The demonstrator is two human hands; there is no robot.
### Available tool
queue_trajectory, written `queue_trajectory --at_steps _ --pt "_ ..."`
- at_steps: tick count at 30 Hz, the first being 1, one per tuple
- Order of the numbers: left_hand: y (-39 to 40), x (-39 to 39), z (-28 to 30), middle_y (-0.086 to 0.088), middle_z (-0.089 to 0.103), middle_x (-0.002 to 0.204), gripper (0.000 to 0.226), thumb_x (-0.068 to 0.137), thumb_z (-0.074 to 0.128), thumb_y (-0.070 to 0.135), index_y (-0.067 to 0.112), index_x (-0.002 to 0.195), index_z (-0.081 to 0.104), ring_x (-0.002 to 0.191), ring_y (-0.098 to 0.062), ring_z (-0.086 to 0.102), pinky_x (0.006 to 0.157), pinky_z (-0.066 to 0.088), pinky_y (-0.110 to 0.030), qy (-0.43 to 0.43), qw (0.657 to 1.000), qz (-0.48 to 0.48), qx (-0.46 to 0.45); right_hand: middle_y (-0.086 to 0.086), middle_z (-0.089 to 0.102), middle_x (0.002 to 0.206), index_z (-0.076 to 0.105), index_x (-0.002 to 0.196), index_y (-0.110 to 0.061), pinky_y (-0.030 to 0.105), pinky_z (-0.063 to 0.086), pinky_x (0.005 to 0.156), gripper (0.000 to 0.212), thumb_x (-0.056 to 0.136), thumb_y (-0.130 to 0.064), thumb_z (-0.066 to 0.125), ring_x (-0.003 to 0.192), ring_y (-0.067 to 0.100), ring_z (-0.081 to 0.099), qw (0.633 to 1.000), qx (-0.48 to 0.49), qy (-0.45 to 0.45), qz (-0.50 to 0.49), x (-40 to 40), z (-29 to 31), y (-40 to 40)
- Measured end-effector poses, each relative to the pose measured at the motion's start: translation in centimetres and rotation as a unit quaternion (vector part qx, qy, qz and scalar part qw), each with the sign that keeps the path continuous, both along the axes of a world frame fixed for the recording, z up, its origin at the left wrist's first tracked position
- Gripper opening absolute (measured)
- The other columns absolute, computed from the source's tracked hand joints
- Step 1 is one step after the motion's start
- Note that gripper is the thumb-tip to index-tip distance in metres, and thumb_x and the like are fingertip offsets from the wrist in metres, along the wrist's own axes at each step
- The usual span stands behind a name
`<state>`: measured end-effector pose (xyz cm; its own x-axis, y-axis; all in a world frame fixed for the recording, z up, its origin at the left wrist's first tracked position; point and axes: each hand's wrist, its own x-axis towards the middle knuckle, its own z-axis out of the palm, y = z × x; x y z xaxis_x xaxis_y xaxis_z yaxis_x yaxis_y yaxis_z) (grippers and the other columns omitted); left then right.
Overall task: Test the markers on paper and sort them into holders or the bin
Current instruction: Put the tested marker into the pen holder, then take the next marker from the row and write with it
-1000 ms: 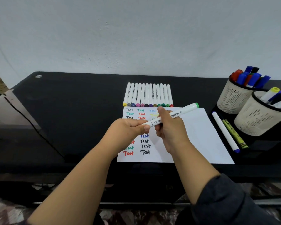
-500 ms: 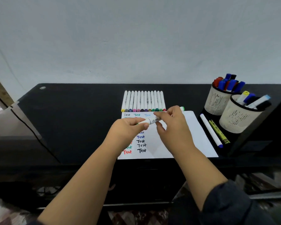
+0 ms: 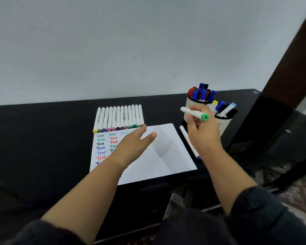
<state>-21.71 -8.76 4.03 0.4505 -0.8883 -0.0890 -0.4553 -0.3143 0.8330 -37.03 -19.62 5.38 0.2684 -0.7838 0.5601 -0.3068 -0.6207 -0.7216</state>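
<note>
Gripped in the right hand (image 3: 202, 133): a white-barrelled marker with a green end cap (image 3: 194, 113), held roughly level above the black table, fingers curled round the barrel, the cap end nearest the camera and printed with a two-digit number, seemingly "46". Just behind that hand, two pale perforated round holders: the rear holder (image 3: 193, 103) packed with red, blue and black capped markers, the front holder (image 3: 223, 122) carrying a yellow-capped, a light-blue-capped and darker markers. Under the wrist, a long white marker with a blue tip (image 3: 187, 138) lying on the table beside the paper.

Stretched flat and wide over the white sheet of paper (image 3: 166, 156): the left hand (image 3: 132, 147), fingers straight, thumb spread, holding nothing, fingertips reaching toward the sheet's far edge. Whether touching the sheet or only above it, cannot tell.

Written on the sheet's left part, in columns: "Test" repeated in black, green, red, blue and purple ink, some words hidden by the forearm.

Beyond the sheet, touching side by side: a row of white markers with coloured near ends (image 3: 119, 117), yellow at left through grey, blue, pink, purple and greens.

All resting on a glossy black table (image 3: 42, 138) against a pale wall.
</note>
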Motion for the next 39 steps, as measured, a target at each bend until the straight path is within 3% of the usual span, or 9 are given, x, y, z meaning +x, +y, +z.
queue_trajectory --at_steps 2,8,13,15,18,23,27,34,39 --pt "-2.0 -0.5 -1.0 0.007 0.025 0.154 0.059 0.094 0.04 0.054 0.032 0.147 0.024 0.141 -0.017 0.023 0.11 0.023 -0.034 -0.046 0.998 -0.008 0.05 0.0 0.055 0.104 0.052 0.105 -0.022 0.017 0.045 0.074 0.012 0.095 -0.014 0.052 0.087 0.004 0.053 1.0 -0.006 -0.012 -0.008 -1.4 -0.1 -1.2" --pt "-6.6 -0.9 -4.3 0.004 0.016 0.157 0.064 0.096 0.039 0.05 0.024 0.15 0.018 0.142 -0.017 0.021 0.113 0.019 -0.033 -0.132 0.983 -0.041 0.116 -0.008 0.048 0.103 0.049 0.103 -0.019 0.001 0.04 0.074 0.014 0.095 -0.008 0.052 0.1 0.012 0.054 0.998 -0.005 -0.04 -0.045 -4.6 -0.3 -4.1" --pt "-8.5 -0.3 -7.1 0.0 -0.003 0.159 0.066 0.098 0.029 0.048 0.013 0.151 0.01 0.145 -0.015 0.0 0.117 0.006 -0.033 -0.268 0.95 -0.068 0.147 -0.007 0.053 0.1 0.046 0.09 -0.03 0.008 0.046 0.076 0.023 0.094 -0.009 0.052 0.095 0.012 0.059 0.998 0.002 -0.024 -0.054 -5.6 -0.3 -6.3" --pt "-8.7 -0.1 -7.8 0.0 -0.004 0.159 0.067 0.098 0.026 0.049 0.012 0.151 0.008 0.145 -0.015 -0.001 0.117 0.003 -0.032 -0.296 0.941 -0.073 0.145 0.0 0.057 0.104 0.049 0.093 -0.026 0.013 0.047 0.075 0.014 0.095 -0.012 0.051 0.094 0.013 0.06 0.998 0.027 0.006 -0.064 -5.6 -0.3 -7.2" --pt "-8.9 -0.1 -8.1 0.001 -0.004 0.159 0.067 0.098 0.024 0.049 0.013 0.151 0.006 0.145 -0.014 -0.002 0.116 0.001 -0.03 -0.309 0.937 -0.077 0.145 0.005 0.059 0.104 0.055 0.104 -0.013 0.016 0.044 0.07 0.01 0.095 -0.016 0.052 0.089 0.013 0.059 0.993 0.051 0.059 -0.088 -5.4 -0.2 -8.4" --pt "-9.1 0.0 -8.4 0.002 -0.004 0.159 0.067 0.098 0.025 0.05 0.013 0.151 0.006 0.145 -0.013 -0.002 0.116 0.0 -0.029 -0.311 0.937 -0.074 0.142 0.007 0.056 0.089 0.05 0.086 -0.012 0.019 0.034 0.055 0.018 0.096 -0.025 0.05 0.077 0.017 0.052 0.981 0.036 0.144 -0.128 -4.7 0.4 -9.4" --pt "-9.0 -0.1 -8.4 0.002 -0.004 0.159 0.067 0.098 0.024 0.05 0.013 0.151 0.006 0.145 -0.013 -0.002 0.116 0.0 -0.028 -0.315 0.936 -0.073 0.139 0.005 0.054 0.083 0.052 0.083 -0.01 0.02 0.027 0.048 0.025 0.096 -0.031 0.048 0.069 0.016 0.048 0.967 0.062 0.203 -0.143 -4.1 0.9 -10.3" --pt "-9.0 0.0 -8.5 0.003 -0.003 0.159 0.067 0.098 0.025 0.051 0.015 0.151 0.007 0.145 -0.013 -0.001 0.117 0.002 -0.029 -0.314 0.938 -0.066 0.134 0.008 0.056 0.08 0.053 0.091 -0.007 0.026 0.039 0.053 0.025 0.096 -0.029 0.042 0.065 0.02 0.052 0.921 0.138 0.338 -0.135 -3.0 3.0 -11.5" --pt "-9.0 -0.1 -8.5 0.003 -0.003 0.159 0.067 0.098 0.025 0.05 0.014 0.151 0.007 0.145 -0.012 -0.001 0.116 0.001 -0.028 -0.316 0.937 -0.065 0.133 0.004 0.055 0.078 0.054 0.098 -0.008 0.027 0.04 0.056 0.02 0.091 -0.025 0.046 0.067 0.018 0.052 0.926 0.157 0.327 -0.108 -3.0 3.4 -12.2"
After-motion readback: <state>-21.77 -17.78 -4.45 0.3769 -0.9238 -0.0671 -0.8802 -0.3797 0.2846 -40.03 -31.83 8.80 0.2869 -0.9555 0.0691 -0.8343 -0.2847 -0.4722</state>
